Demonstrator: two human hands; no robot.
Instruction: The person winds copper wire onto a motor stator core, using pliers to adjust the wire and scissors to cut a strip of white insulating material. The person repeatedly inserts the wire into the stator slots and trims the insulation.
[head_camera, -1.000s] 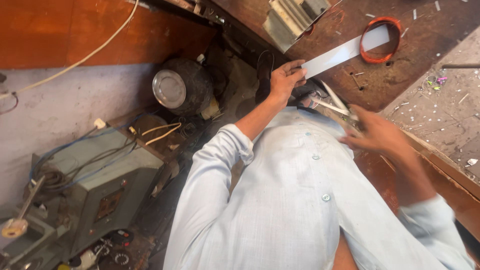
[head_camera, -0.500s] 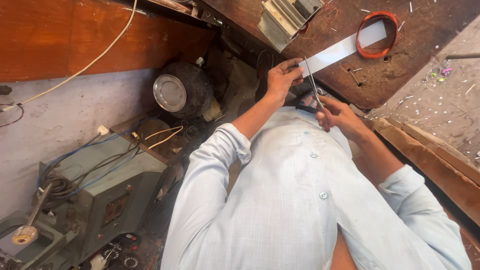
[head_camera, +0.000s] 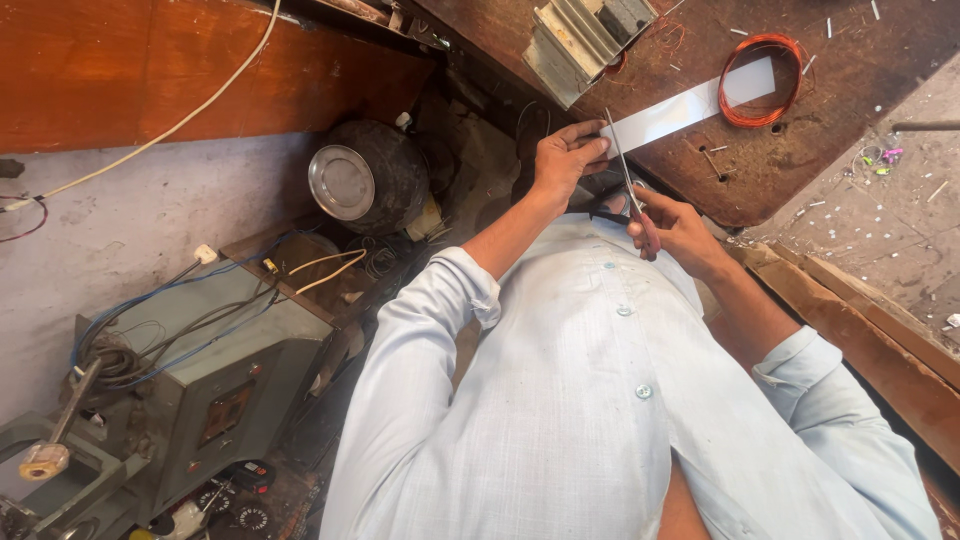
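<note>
My left hand (head_camera: 565, 160) pinches the near end of a long pale grey strip (head_camera: 690, 105) that lies across the brown wooden worktop (head_camera: 800, 170). My right hand (head_camera: 678, 232) grips scissors (head_camera: 622, 165) with reddish handles. Their thin blades point up and away, crossing the strip's end right beside my left fingers. The far end of the strip rests over a coil of copper-coloured wire (head_camera: 762, 92). My light blue shirt fills the lower middle of the view.
A ribbed metal block (head_camera: 585, 40) sits on the worktop's far left. Below the bench stand a dark round motor with a shiny cap (head_camera: 345, 182) and a grey-green machine with wires (head_camera: 215, 370). Wooden planks (head_camera: 870, 330) run at the right. Small metal scraps litter the worktop.
My right hand has come in from the right with the scissors and brought the blades up against the strip's end. My left hand has kept its hold on the strip.
</note>
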